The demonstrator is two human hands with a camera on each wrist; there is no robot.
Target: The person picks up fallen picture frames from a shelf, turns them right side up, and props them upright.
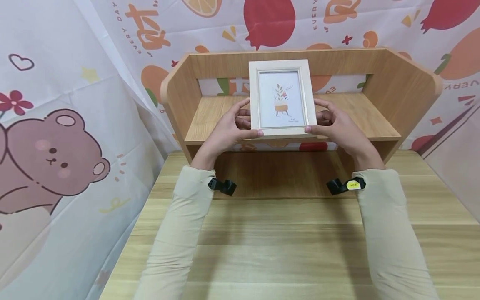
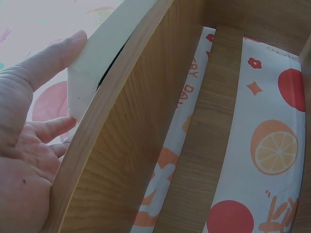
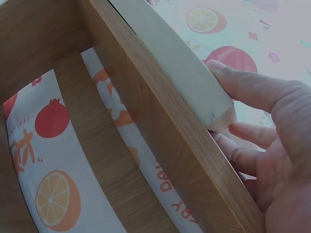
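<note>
A cream picture frame (image 1: 254, 100) with a potted-plant print stands at the front edge of the wooden shelf (image 1: 352, 112), leaning slightly back. The left hand (image 1: 228, 129) holds its left side, thumb at the lower front corner and fingers behind the side. On the other side, the right hand (image 1: 339, 125) grips the lower right corner the same way. In the left wrist view, the left hand (image 2: 34, 111) touches the frame's edge (image 2: 97, 58) above the shelf board. The right wrist view has the right hand (image 3: 277, 131) pinching the frame's corner (image 3: 194, 87).
The wooden rack's side panels (image 1: 408, 91) rise left and right of the shelf, with a lower compartment (image 1: 273, 175) beneath. It stands on a light wooden table (image 1: 285, 250). Printed cloth (image 1: 210, 33) hangs behind, and a bear-print cloth (image 1: 112, 225) hangs at the left.
</note>
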